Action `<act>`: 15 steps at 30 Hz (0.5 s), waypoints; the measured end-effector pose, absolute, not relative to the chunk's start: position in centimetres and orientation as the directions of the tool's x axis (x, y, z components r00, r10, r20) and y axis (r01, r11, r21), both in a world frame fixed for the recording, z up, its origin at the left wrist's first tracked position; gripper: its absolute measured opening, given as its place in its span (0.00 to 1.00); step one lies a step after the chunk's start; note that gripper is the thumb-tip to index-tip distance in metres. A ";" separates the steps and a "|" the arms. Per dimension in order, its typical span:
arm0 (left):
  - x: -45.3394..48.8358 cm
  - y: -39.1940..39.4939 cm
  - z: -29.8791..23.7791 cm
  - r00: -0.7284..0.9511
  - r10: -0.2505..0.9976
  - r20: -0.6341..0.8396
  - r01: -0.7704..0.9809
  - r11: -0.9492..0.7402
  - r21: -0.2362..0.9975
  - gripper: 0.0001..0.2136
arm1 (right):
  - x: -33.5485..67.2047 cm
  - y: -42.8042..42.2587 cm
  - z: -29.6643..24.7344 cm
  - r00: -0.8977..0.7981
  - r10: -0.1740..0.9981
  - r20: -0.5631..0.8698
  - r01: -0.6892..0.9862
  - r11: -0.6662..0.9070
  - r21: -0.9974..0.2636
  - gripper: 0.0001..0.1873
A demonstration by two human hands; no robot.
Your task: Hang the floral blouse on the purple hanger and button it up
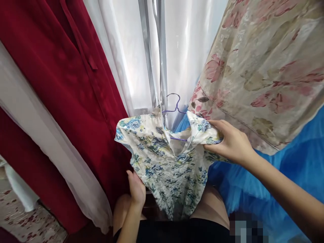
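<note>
A short-sleeved white garment with a blue and yellow-green floral print hangs on a thin purple wire hanger in front of my lap. The hanger's hook sticks up out of the V-shaped neckline. My right hand grips the sleeve on the right side, thumb below and fingers over the top of the shoulder. Lower down, my left hand touches the garment's left edge. Its thumb points up, apart from the cloth, while the other fingers are mostly hidden behind the fabric.
Dark red cloth and a sheer whitish length hang to the left. Behind is white drapery with grey ribbons. A beige floral garment hangs at right, over blue tulle. Patterned material lies lower left.
</note>
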State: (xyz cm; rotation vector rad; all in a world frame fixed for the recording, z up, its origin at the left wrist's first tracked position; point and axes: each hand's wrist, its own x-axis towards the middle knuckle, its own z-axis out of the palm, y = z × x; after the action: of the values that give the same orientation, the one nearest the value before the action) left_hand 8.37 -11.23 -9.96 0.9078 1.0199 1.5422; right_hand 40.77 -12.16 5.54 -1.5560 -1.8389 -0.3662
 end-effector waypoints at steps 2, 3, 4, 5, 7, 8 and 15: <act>9.3 -12.8 -13.2 -0.244 0.970 -0.022 -0.336 -0.063 0.940 0.41 | 40.5 -12.6 5.6 -0.029 0.743 0.669 0.954 0.220 -0.202 0.40; 9.8 -13.5 -14.4 -0.241 0.969 -0.046 -0.311 -0.032 0.950 0.38 | 40.4 -12.8 5.5 -0.021 0.740 0.672 0.959 0.206 -0.196 0.40; 10.2 -14.0 -15.2 -0.218 0.974 -0.059 -0.274 -0.003 0.962 0.34 | 40.4 -13.0 5.6 -0.015 0.740 0.673 0.962 0.194 -0.192 0.41; 10.5 -14.4 -15.6 -0.191 0.980 -0.058 -0.236 0.012 0.972 0.32 | 40.4 -13.2 5.6 -0.011 0.740 0.672 0.964 0.187 -0.190 0.41; 10.6 -14.6 -15.1 -0.141 0.990 -0.013 -0.184 -0.013 0.983 0.27 | 40.5 -13.4 6.0 -0.005 0.739 0.674 0.964 0.183 -0.193 0.40; 10.6 -14.6 -14.5 -0.121 0.993 0.014 -0.168 -0.034 0.985 0.26 | 40.6 -13.5 6.2 0.001 0.735 0.678 0.964 0.180 -0.198 0.39; 9.2 -14.4 -10.9 -0.182 0.978 0.107 -0.128 -0.131 0.983 0.27 | 39.9 -12.7 7.9 -0.044 0.711 0.702 0.938 0.271 -0.215 0.39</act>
State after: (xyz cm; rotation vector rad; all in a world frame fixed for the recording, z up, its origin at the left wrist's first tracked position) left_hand 9.22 -14.42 -10.87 1.1023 1.1698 1.4899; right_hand 39.86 -12.70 7.94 -1.4981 -1.8115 -0.3946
